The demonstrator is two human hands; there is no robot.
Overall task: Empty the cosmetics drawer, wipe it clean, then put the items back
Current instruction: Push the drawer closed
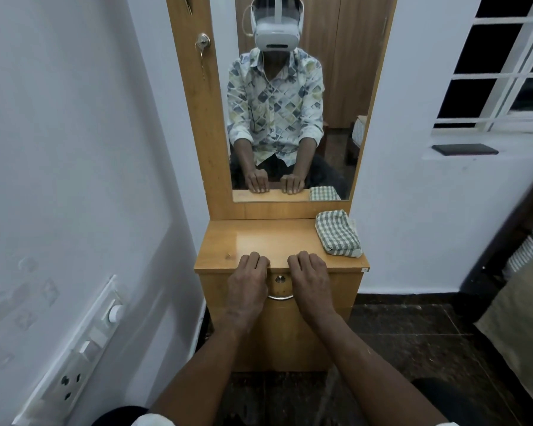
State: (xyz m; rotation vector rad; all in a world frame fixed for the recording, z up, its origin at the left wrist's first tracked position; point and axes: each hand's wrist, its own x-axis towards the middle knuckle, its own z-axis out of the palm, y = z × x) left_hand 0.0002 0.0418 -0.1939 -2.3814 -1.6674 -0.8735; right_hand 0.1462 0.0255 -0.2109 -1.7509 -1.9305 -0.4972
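Observation:
A small wooden dressing unit stands against the wall, and its glossy top [274, 241] is bare apart from a folded green-and-white checked cloth [338, 233] at the right rear. The drawer front [279, 330] below the top is closed, with a lock [279, 278] and a curved metal handle [280, 297] between my wrists. My left hand [249, 279] and my right hand [310, 276] rest palm down on the front edge of the top, fingers curled over it and holding nothing. No cosmetics are visible.
A tall mirror [293, 96] in a wooden frame rises behind the top and reflects a person. A white wall with a switchboard [83, 348] is close on the left. At right is a window ledge with a dark flat object [464, 149], and the floor is dark tile.

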